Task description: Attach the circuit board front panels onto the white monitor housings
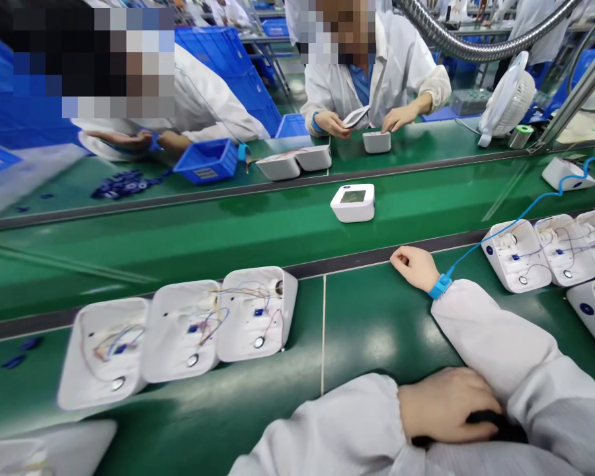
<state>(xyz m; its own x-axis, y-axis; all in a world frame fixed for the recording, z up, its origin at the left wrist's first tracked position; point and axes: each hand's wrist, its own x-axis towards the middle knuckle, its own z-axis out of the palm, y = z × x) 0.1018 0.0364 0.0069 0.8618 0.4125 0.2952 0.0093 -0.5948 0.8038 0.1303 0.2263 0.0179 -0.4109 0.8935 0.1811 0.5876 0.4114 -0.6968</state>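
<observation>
My right hand (416, 268), with a blue wrist strap (441, 285), rests at the edge of the green worktop, its fingers curled in and nothing seen in them. Closer to my body, my left hand (451, 404) is bent over a black thing (498, 426) that I cannot make out; its fingers are partly hidden. To the left stand several open white housings (181, 330) with wires, small blue connectors and round metal discs inside. More such housings (520, 254) line up to the right of my right hand. A white device with a screen (353, 203) sits on the green belt.
Across the belt a co-worker (371, 79) holds a white cover over a white housing (377, 142). Another person bends near a blue bin (208, 160) and a pile of dark blue parts (123, 185). A blue cord (515, 215) runs from my strap. A fan (508, 99) stands far right.
</observation>
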